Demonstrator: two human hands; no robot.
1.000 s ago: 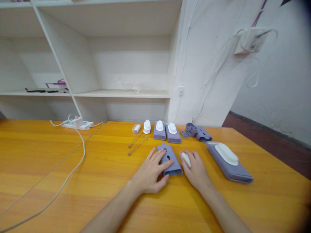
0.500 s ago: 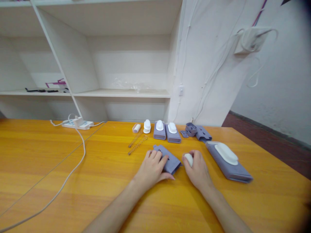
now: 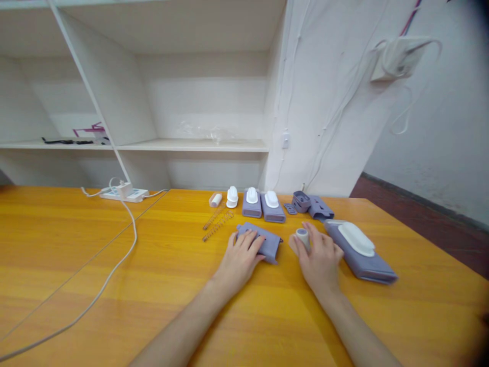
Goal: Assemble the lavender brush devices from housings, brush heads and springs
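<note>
My left hand (image 3: 239, 260) lies over a purple-grey plastic housing (image 3: 272, 245) on the table, its fingers across the top and the thumb at the near side. In my right hand (image 3: 320, 257) is a small white cylindrical part (image 3: 303, 237), pinched between thumb and fingers, its grey round end facing up. The part is apart from the housing, to its right. Two coil springs (image 3: 218, 225) lie beyond my left hand. A larger purple-grey case with a white oval top (image 3: 357, 238) rests to the right of my right hand.
At the back stand two purple-grey cases with white tops (image 3: 252, 203), a white piece (image 3: 232, 197) and a small white roller (image 3: 216, 200). Further purple-grey parts (image 3: 301, 202) sit right of them. A power strip (image 3: 124, 193) with a trailing white cable (image 3: 134, 229) is at left.
My right hand has rolled over and shifted slightly right, bringing the white part's grey end upward. The housing under my left hand has turned a little and moved slightly away from me.
</note>
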